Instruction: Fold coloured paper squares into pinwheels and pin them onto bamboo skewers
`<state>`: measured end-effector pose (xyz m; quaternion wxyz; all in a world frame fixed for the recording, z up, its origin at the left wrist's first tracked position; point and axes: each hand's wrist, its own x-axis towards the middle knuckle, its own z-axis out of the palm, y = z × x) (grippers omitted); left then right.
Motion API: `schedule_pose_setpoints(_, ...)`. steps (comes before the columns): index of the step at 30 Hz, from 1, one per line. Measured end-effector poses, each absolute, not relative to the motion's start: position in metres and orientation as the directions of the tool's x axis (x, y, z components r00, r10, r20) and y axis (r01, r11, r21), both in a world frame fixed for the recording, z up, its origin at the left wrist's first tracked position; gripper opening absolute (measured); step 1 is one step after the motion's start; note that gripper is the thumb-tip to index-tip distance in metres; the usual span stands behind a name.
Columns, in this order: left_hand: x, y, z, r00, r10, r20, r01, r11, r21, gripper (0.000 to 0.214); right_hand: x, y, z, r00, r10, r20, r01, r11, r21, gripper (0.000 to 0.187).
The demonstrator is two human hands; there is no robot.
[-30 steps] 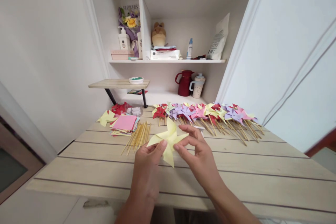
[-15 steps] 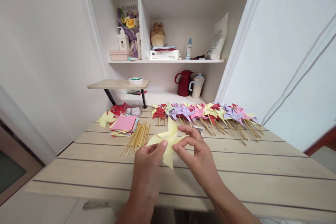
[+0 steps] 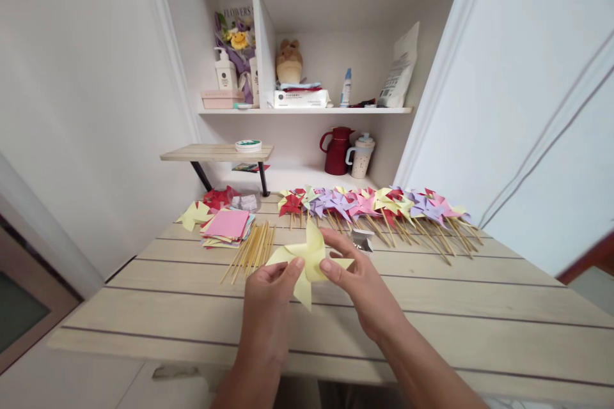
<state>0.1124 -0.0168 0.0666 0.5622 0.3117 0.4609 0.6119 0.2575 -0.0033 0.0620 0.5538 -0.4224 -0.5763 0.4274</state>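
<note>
A pale yellow paper pinwheel (image 3: 314,255) is held up over the front part of the table, its blades folded in toward the centre. My left hand (image 3: 268,297) pinches it near the middle, thumb in front and fingers mostly behind. With its thumb on the right side of the centre, my right hand (image 3: 364,287) also grips the pinwheel; its curled fingers reach behind the paper. Behind my hands lies a bundle of thin wooden sticks (image 3: 252,249). Just past my right fingers stands a small open box (image 3: 363,240) with tiny shiny pieces.
Many coloured pinwheels on sticks (image 3: 336,203) lie along the table's back right. At left are a stack of coloured paper squares (image 3: 228,225), another yellow pinwheel (image 3: 194,215), red ones (image 3: 219,197) and a clear container (image 3: 245,202). A small raised shelf (image 3: 211,153) stands behind.
My right hand has shifted its hold: the thumb now presses nearer the pinwheel's centre, and the right blade shows beneath the fingers. The small box is less covered. My left hand stays nearly still.
</note>
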Motion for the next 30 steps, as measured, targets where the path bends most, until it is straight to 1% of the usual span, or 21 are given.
schedule_pose_setpoints(4,0.113,-0.016,0.066,-0.213,0.967,-0.138,-0.365,0.052,0.930,0.036,0.254,-0.004,0.061,-0.127,0.956,0.264,-0.085,0.255,-0.963,0.047)
schedule_pose_setpoints(7,0.114,-0.017,0.067,-0.216,0.967,-0.136,-0.346,0.055,0.937,0.037,0.252,-0.006,0.062,-0.164,0.946,0.279,-0.087,0.268,-0.959,0.046)
schedule_pose_setpoints(8,0.114,-0.017,0.067,-0.215,0.967,-0.134,-0.345,0.053,0.937,0.037,0.251,-0.006,0.063,-0.154,0.946,0.285,-0.078,0.276,-0.958,0.043)
schedule_pose_setpoints(11,0.115,-0.019,0.066,-0.220,0.968,-0.123,-0.353,0.039,0.935,0.035,0.250,-0.007,0.064,-0.080,0.953,0.294,-0.060,0.290,-0.955,0.023)
schedule_pose_setpoints(12,0.115,-0.019,0.066,-0.224,0.967,-0.122,-0.354,0.036,0.935,0.035,0.250,-0.007,0.063,-0.056,0.954,0.293,-0.063,0.290,-0.955,0.020)
schedule_pose_setpoints(15,0.117,-0.019,0.064,-0.238,0.963,-0.127,-0.340,0.040,0.939,0.033,0.249,-0.006,0.061,-0.011,0.961,0.275,-0.096,0.273,-0.957,0.020)
schedule_pose_setpoints(18,0.119,-0.020,0.064,-0.239,0.964,-0.118,-0.316,0.038,0.948,0.033,0.249,-0.006,0.057,-0.005,0.970,0.243,-0.139,0.240,-0.961,0.019)
schedule_pose_setpoints(21,0.119,-0.019,0.063,-0.199,0.974,-0.108,-0.331,0.037,0.943,0.037,0.247,-0.005,0.055,0.002,0.973,0.229,-0.170,0.226,-0.959,0.017)
schedule_pose_setpoints(23,0.119,-0.019,0.062,-0.139,0.984,-0.115,-0.360,0.058,0.931,0.039,0.246,-0.004,0.053,0.026,0.981,0.194,-0.211,0.195,-0.958,0.016)
schedule_pose_setpoints(25,0.117,-0.019,0.061,-0.077,0.992,-0.097,-0.367,0.062,0.928,0.037,0.244,-0.002,0.052,0.051,0.991,0.127,-0.277,0.136,-0.951,0.020)
schedule_pose_setpoints(27,0.115,-0.019,0.060,-0.050,0.998,-0.050,-0.355,0.029,0.934,0.036,0.244,0.000,0.052,0.072,0.995,0.063,-0.336,0.084,-0.938,0.025)
schedule_pose_setpoints(29,0.112,-0.019,0.058,-0.052,0.999,-0.017,-0.345,-0.002,0.939,0.041,0.244,0.002,0.051,0.089,0.996,0.021,-0.370,0.053,-0.927,0.031)
schedule_pose_setpoints(30,0.111,-0.018,0.057,-0.057,0.998,-0.027,-0.346,0.005,0.938,0.046,0.244,0.003,0.050,0.096,0.995,0.007,-0.383,0.043,-0.923,0.033)
